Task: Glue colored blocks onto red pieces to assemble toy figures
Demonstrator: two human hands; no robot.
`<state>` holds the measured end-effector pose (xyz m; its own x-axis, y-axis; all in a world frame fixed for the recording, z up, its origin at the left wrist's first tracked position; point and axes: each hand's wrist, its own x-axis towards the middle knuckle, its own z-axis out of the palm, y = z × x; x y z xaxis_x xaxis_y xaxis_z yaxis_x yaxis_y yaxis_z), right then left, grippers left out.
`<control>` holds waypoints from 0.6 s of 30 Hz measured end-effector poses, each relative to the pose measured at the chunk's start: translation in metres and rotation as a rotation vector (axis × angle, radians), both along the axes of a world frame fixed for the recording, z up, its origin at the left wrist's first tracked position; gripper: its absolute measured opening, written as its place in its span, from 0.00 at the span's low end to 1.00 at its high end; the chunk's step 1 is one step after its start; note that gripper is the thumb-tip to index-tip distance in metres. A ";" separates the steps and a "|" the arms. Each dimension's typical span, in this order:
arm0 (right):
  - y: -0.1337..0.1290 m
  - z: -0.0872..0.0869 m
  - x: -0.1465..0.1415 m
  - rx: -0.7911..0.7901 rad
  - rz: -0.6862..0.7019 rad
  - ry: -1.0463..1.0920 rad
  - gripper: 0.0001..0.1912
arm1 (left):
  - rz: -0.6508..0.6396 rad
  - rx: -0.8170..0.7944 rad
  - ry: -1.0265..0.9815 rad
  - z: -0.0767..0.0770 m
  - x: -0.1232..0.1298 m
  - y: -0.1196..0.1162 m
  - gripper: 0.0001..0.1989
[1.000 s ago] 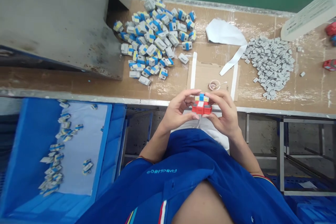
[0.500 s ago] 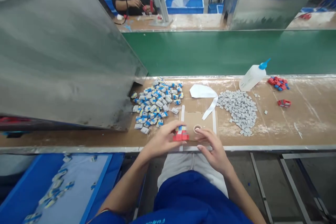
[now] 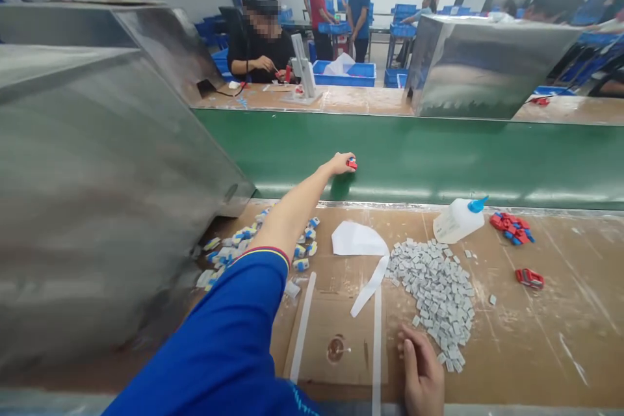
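Factory line, green conveyor belt [image 3: 439, 156] beyond a cardboard-topped table [image 3: 560, 338]. Left hand [image 3: 338, 164] at full stretch, fingers pinched narrow on a small red-and-blue block [image 3: 351, 164] just over the belt. Right hand [image 3: 419, 370] beside a heap of grey chips [image 3: 433, 299], fingers slightly apart, holding nothing. Firm fingertip pinch likely best for so small a piece, arm kept clear of the blue-and-white parts [image 3: 305, 248].

The red plastic part [image 3: 351, 164] is glossy, the sheet-metal guard [image 3: 107, 175] shiny, the cardboard bench covering [image 3: 560, 338] rough, scuffed.
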<state>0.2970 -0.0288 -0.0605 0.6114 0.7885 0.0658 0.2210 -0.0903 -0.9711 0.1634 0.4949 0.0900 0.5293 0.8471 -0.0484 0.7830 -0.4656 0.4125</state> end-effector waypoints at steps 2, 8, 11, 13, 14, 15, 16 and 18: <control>0.003 -0.002 -0.008 0.029 -0.098 0.041 0.24 | -0.033 0.002 0.048 0.005 0.007 0.006 0.22; 0.012 -0.001 -0.009 0.085 -0.079 -0.012 0.30 | -0.103 0.047 0.116 0.044 0.000 -0.044 0.20; 0.013 0.006 0.005 0.040 0.002 -0.053 0.32 | -0.132 0.076 0.055 0.059 -0.031 -0.114 0.15; 0.014 0.011 0.017 0.028 0.050 -0.109 0.35 | -0.129 0.077 -0.013 0.062 -0.072 -0.180 0.11; 0.014 0.014 0.021 0.018 0.067 -0.135 0.35 | -0.106 0.073 -0.046 0.063 -0.098 -0.217 0.09; 0.015 0.016 0.025 0.020 0.079 -0.155 0.34 | -0.075 0.067 -0.079 0.063 -0.126 -0.256 0.08; 0.016 0.019 0.028 0.023 0.102 -0.184 0.32 | -0.058 0.068 -0.132 0.063 -0.156 -0.295 0.10; 0.017 0.024 0.032 0.012 0.119 -0.232 0.26 | -0.006 0.120 -0.401 0.061 -0.217 -0.369 0.15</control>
